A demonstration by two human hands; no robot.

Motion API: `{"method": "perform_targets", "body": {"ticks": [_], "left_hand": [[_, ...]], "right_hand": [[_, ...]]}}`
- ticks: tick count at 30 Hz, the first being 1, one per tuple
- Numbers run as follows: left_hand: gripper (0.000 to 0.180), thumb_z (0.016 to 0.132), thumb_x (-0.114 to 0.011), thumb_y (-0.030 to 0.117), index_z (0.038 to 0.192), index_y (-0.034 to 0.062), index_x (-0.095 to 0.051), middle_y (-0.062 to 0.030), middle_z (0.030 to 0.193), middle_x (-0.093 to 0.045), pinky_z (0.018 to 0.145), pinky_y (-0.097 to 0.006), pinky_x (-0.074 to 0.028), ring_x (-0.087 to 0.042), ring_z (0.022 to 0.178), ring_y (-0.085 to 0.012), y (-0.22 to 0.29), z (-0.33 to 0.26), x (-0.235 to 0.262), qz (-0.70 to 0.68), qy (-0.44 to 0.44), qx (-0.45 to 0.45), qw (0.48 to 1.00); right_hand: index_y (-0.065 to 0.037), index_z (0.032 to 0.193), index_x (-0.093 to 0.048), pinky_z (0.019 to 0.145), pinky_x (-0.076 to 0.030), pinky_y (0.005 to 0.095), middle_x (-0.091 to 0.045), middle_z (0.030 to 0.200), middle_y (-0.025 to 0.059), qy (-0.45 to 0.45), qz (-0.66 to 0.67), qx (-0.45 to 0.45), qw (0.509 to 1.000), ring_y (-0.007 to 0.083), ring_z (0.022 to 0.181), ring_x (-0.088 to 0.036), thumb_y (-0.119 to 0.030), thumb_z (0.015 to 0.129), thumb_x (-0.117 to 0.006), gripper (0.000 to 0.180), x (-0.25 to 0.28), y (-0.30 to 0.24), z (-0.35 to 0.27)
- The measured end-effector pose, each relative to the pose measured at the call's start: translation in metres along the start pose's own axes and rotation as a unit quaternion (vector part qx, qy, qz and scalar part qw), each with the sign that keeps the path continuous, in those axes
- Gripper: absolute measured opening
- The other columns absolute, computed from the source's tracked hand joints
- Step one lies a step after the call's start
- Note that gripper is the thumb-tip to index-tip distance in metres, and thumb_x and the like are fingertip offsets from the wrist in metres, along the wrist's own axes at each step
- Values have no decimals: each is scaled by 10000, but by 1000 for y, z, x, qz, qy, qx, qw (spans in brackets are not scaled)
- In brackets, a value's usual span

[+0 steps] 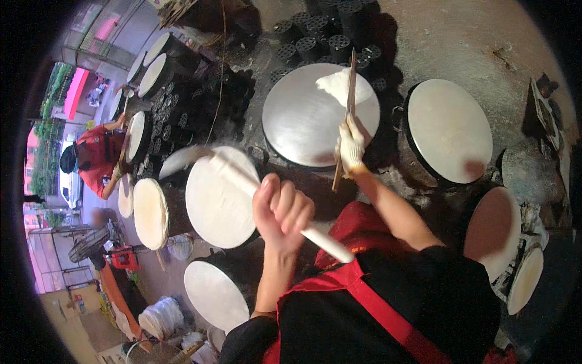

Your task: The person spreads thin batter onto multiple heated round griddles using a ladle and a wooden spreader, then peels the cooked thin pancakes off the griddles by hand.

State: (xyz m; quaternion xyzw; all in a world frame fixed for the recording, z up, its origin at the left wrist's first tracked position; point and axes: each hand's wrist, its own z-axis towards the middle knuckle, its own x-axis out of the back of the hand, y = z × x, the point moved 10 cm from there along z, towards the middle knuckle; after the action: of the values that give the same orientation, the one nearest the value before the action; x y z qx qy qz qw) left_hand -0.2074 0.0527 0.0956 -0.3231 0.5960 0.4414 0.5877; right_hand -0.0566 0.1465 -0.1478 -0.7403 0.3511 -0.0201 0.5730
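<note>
Left hand [282, 209] clamped on white roller [273, 206]; gloved right hand [351, 145] clamped on wooden stick [347, 103], lifting thin sheet [339, 85] at griddle's [303, 121] far edge.

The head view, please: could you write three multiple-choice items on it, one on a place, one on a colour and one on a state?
1. Where does the thin white sheet lie?
A. on the upper middle round griddle
B. on the far right griddle
C. on the floor

2. What colour is the glove on the right hand?
A. black
B. white
C. blue

3. How does the left hand hold the white roller?
A. open palm beneath it
B. fist closed round it
C. not touching it

Answers: 1 A, it lies near the far rim of that griddle. 2 B, the knit glove gripping the flat wooden stick is white. 3 B, the fingers wrap the roller.
</note>
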Motion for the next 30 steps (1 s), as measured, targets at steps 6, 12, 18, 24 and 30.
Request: {"method": "perform_targets", "body": {"ticks": [6,12,18,24,30], "left_hand": [[327,944,-444,211,637,100,-435,-47,514,-424,547,-381,-466,-461,417,-169,-10,-48,-193,120,-451,-63,882],[449,919,-405,49,480,87,-322,-28,482,-331,644,-403,-545,-400,390,-190,0,-70,-202,95,-290,-124,944],[443,924,-392,52,483,80,-352,-33,495,-364,605,-361,-556,-426,393,-185,13,-74,-199,56,-350,-247,902],[452,932,-375,66,483,97,-334,-15,488,-341,590,-338,-560,-391,372,-167,0,-69,-203,86,-303,-293,903],[455,936,-350,65,484,108,-316,-10,482,-331,617,-346,-559,-371,363,-157,-18,-54,-206,99,-358,-367,853]], "right_hand": [[-203,1283,-532,316,-343,241,-430,546,-25,-42,-85,-44,995,82,357,-389,-192,915,-552,369,-41,-21,17],[-217,1304,-528,296,-260,220,-396,516,-59,15,-54,-47,997,46,339,-315,-200,923,-555,382,42,-5,-30],[-260,1290,-541,309,-263,240,-341,508,-66,3,-151,-61,987,63,339,-301,-253,924,-547,365,11,-3,-40],[-256,1285,-548,306,-292,257,-364,491,-55,-46,-236,-60,969,74,330,-338,-243,921,-544,364,-34,-5,-1],[-206,1319,-512,302,-241,222,-352,509,-68,-173,-186,-119,960,46,333,-280,-209,922,-528,397,-10,-22,-10]]}}
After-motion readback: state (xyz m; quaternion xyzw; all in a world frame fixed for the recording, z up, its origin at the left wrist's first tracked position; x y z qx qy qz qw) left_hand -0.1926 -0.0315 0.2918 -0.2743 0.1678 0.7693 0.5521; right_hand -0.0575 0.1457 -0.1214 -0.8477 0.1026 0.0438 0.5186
